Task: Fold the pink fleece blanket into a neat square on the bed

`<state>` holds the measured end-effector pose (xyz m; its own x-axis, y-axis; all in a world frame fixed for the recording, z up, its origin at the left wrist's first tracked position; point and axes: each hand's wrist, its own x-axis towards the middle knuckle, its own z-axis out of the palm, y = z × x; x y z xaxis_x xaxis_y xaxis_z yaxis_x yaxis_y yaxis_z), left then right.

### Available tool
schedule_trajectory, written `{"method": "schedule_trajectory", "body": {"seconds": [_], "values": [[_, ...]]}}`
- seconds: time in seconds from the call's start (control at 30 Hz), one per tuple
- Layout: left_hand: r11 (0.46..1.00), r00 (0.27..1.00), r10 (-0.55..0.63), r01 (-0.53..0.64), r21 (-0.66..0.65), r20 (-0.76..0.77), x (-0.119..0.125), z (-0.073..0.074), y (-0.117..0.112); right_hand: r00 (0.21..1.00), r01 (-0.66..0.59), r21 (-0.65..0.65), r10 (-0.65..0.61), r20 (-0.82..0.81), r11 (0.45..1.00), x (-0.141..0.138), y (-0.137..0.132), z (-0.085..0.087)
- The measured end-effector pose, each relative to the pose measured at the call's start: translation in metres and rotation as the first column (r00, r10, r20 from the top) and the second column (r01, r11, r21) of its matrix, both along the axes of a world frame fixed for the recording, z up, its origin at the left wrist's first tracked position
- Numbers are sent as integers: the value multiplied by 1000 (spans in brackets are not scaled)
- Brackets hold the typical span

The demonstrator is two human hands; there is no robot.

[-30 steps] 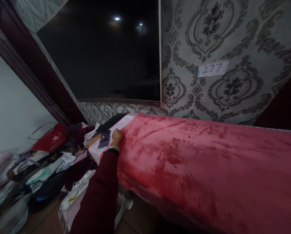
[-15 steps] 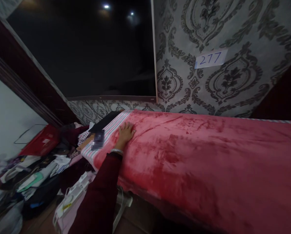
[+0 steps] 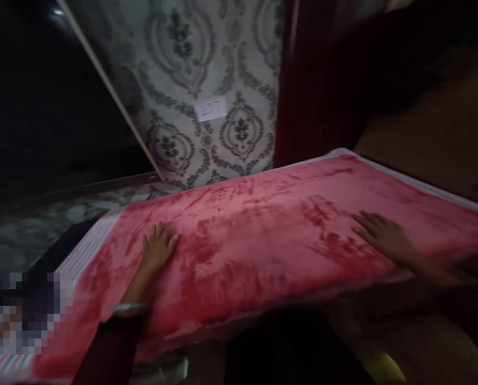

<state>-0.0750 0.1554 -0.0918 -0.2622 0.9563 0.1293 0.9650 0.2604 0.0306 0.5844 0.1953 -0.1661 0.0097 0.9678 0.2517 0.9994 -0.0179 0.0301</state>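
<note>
A plush red-pink blanket lies spread over a long raised surface. Darker smudges mark its pile in several spots. My left hand rests palm down on the blanket's left part, fingers spread; a light bracelet circles that wrist. Farther right, my right hand lies flat on the blanket with its fingers stretched out. Neither hand holds anything. A striped cloth shows from under the blanket along its left end, and a pale edge runs along the back and right.
Behind the blanket stands a patterned wall with a paper label. A large dark screen hangs at the left. Dark red wood is at the right. A black item and a blurred-out patch lie near the left end.
The view has swung to the right, bringing the blanket's far right end into sight. My right hand has come into view on the blanket. My left hand still lies flat on it.
</note>
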Motion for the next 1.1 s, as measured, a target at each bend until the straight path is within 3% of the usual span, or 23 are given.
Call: {"method": "schedule_trajectory", "body": {"seconds": [0.1,0.23,0.37,0.47,0.6,0.7,0.8,0.93,1.1], "values": [[977,975,-197,187,-97,-106,49,-19,-2,999,10,-186,-15,-28,982,-3,6,9],[984,972,-177,170,-59,-157,68,-32,-5,998,-13,-190,2,-59,982,-4,13,16],[978,970,-206,204,-34,-128,61,-25,-5,997,-29,-180,15,-81,983,-1,10,17],[977,966,-212,208,-44,-148,71,-15,-4,994,-52,-191,32,-104,980,-1,12,20],[986,972,-165,161,-38,-169,126,-10,-6,991,-76,-193,53,-124,978,14,16,27],[947,937,-319,307,-99,-144,174,-20,-13,993,-10,-164,-9,-119,986,42,15,28],[918,904,-391,370,-140,-173,202,-33,-23,990,65,-162,-85,-115,985,72,11,25],[921,899,-387,369,-126,-204,203,-41,-26,982,122,-162,-144,-125,979,99,11,25],[912,898,-409,404,-69,-162,192,-46,-22,938,284,-113,-301,-171,952,124,24,38]]}}
